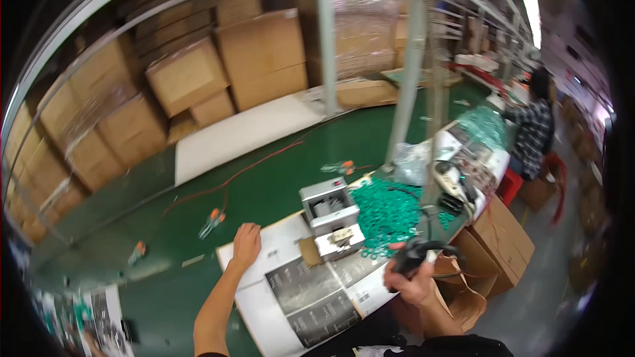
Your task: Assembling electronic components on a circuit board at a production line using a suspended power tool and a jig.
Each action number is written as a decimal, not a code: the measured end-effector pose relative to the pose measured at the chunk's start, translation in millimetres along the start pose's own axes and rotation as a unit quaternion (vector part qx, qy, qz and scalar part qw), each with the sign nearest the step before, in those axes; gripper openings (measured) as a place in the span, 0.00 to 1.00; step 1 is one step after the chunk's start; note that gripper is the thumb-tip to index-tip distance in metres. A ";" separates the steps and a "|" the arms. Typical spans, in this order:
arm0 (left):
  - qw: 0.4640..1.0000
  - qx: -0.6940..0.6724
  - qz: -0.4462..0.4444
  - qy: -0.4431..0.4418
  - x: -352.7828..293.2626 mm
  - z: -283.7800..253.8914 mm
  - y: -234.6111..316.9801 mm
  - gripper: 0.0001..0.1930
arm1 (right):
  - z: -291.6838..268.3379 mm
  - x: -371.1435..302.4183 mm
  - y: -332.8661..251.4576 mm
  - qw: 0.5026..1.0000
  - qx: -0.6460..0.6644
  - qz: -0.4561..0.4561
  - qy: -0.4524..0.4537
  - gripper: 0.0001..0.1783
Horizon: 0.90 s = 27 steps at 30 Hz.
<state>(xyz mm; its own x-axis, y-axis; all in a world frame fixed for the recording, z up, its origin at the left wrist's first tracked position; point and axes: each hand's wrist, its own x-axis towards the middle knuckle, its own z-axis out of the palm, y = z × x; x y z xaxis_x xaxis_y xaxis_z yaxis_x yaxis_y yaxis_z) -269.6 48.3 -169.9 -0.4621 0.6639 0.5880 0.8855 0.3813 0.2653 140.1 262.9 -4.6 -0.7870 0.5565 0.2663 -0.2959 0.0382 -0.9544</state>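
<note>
My left hand [247,244] lies flat, holding nothing, at the far left edge of a flattened white carton sheet [264,297] with dark printed panels. On the right, my right hand [417,285] is wrapped round a black hand tool [413,258] whose exact kind I cannot make out; a dark cord seems to run from it. Between and beyond my hands stands a small grey metal machine [329,208] with an open-topped box and a pale front part. Just right of the machine spreads a heap of small green rings [390,215].
Pliers with orange handles [213,219] and a red wire [264,157] lie on the green bench [278,188]. Cardboard boxes [261,53] fill the far side. A metal post [407,73] rises behind the rings. An open carton [493,244] stands at right; a person [532,125] sits farther along.
</note>
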 end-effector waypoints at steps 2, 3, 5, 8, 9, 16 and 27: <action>0.997 -0.075 -0.023 -0.007 38.7 25.9 -4.1 0.10 | -1.8 9.2 14.1 0.999 -0.047 0.019 -0.005 0.29; 0.996 -0.092 0.006 -0.009 68.3 43.4 -7.7 0.10 | -1.0 22.3 13.0 0.994 -0.097 -0.037 -0.037 0.28; 0.988 -0.152 -0.003 -0.034 121.1 80.0 -20.7 0.13 | 1.5 37.7 11.0 0.982 -0.160 -0.091 -0.049 0.26; 0.973 -0.219 0.041 -0.065 198.9 138.9 -2.8 0.16 | 3.7 41.5 13.9 0.984 -0.146 -0.009 -0.105 0.37; 0.964 -0.244 0.071 -0.074 223.0 153.3 6.9 0.17 | 6.9 42.9 3.1 0.982 -0.159 -0.007 -0.102 0.36; 0.948 -0.237 0.126 -0.174 253.6 229.4 22.7 0.22 | 15.0 28.7 3.6 0.993 -0.115 0.011 0.017 0.27; 0.973 -0.188 -0.129 0.017 63.3 32.9 -41.0 0.16 | 25.8 21.6 -8.8 0.986 -0.159 -0.047 0.003 0.24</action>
<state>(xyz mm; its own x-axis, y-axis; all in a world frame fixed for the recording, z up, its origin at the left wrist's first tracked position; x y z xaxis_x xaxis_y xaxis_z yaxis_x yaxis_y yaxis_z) -336.7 95.9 -168.6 -0.6746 0.5539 0.4879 0.6984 0.2648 0.6649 111.8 253.2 13.0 -0.7613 0.5427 0.3548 -0.1819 0.3465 -0.9203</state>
